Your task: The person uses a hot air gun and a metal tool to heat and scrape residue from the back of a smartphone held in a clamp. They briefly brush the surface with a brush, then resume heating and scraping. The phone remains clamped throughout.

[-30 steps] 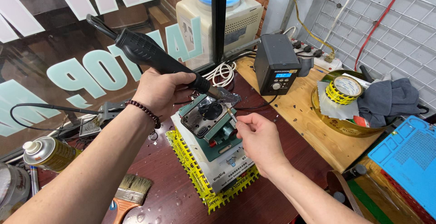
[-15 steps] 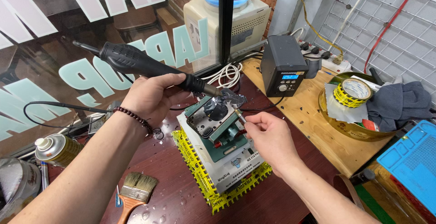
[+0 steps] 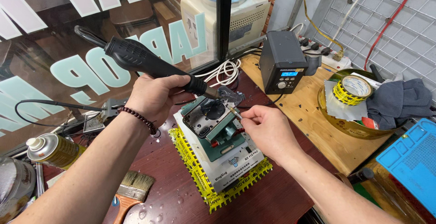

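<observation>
My left hand [image 3: 156, 97] grips the black hot-air wand [image 3: 150, 65], its long axis slanting down-right, nozzle just above the green clamp fixture [image 3: 213, 124]. My right hand [image 3: 265, 131], nearer, pinches a thin metal tool [image 3: 235, 112] at the fixture's right edge.

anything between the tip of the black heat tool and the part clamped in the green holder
Nothing visible. The left hand points the black hot-air tool nozzle at the dark part in the green clamp fixture. The right hand brings a thin metal tool in from the side, not across the nozzle.
</observation>
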